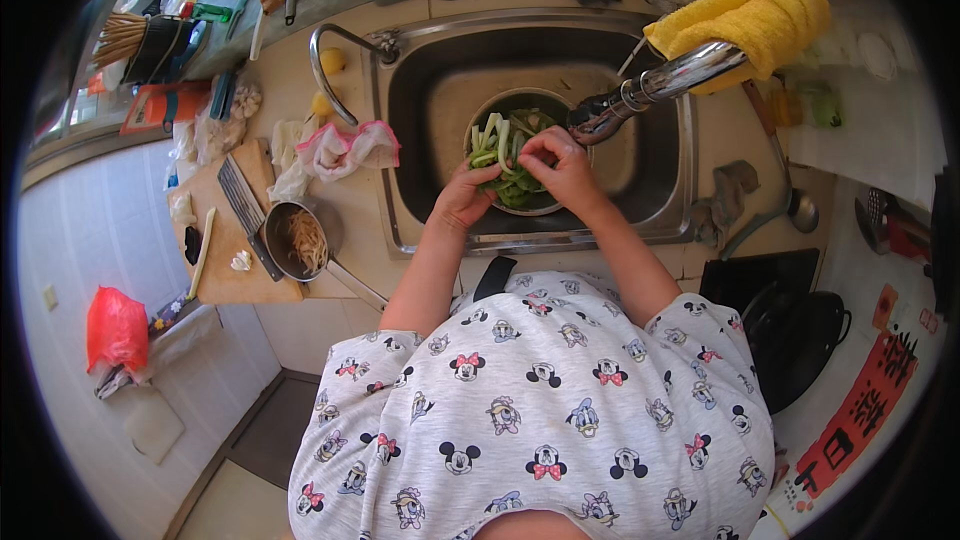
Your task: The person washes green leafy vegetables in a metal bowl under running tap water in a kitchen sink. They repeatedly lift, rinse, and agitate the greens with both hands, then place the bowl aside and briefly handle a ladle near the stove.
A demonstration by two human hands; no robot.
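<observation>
Leafy greens [517, 181] with pale stalks lie in a round metal bowl [481, 109] inside the stainless steel sink [439, 90]. My left hand [466, 195] grips a bunch of these stalks at the bowl's near left side. Over the right part of the bowl, my right hand [559, 165] has its thumb and fingertips pinched together beside the stalks; whether a leaf is between them is too small to tell. A chrome faucet [626, 106] reaches in from the upper right, its spout just past my right hand, with a yellow towel [750, 26] wrapped around it.
To the left, a wooden cutting board [217, 270] bears a cleaver [244, 199], garlic cloves [241, 261] and a saucepan [315, 270] of pale shreds, its handle jutting toward me. A thin curved tap [319, 67] stands at the sink's left corner. A ladle [802, 210] and black wok [802, 352] are right.
</observation>
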